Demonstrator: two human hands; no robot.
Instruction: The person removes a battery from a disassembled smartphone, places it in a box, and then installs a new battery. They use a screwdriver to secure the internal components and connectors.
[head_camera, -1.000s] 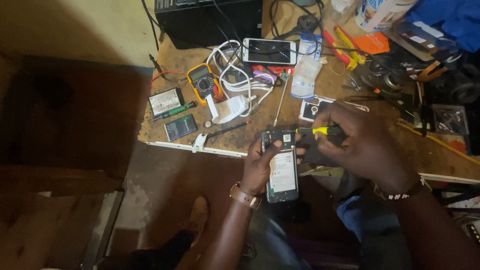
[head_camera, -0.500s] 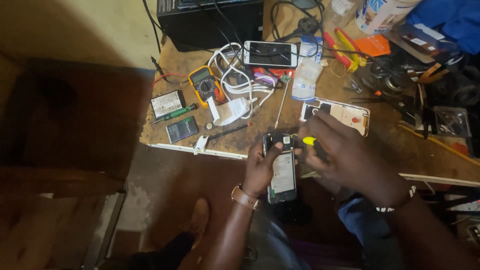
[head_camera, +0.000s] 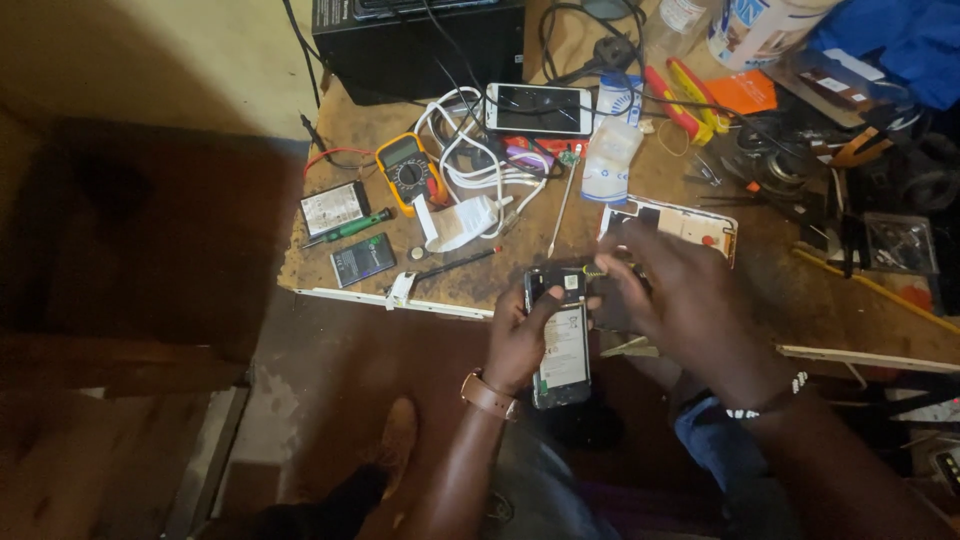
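In the head view, the left hand (head_camera: 522, 335) grips an opened phone (head_camera: 562, 340) with its back cover off, fingers wrapped around the left edge and the thumb lying across the upper part. The phone hangs just off the front edge of the worktop (head_camera: 470, 285), above the person's lap, long side running away from the body. The right hand (head_camera: 672, 300) is curled over the phone's top end, fingertips pinched narrow on a small yellow-tipped tool (head_camera: 596, 270); whether more lies inside the grip cannot be told.

Just beyond the right hand a pale back cover (head_camera: 690, 222) lies flat on the worktop. Farther back sit a white phone (head_camera: 538, 108) face up, a tangle of white cable with a charger (head_camera: 468, 215), and a yellow multimeter (head_camera: 407, 172). Near the left end lie two flat batteries (head_camera: 334, 207) and a green-handled screwdriver (head_camera: 350, 228).
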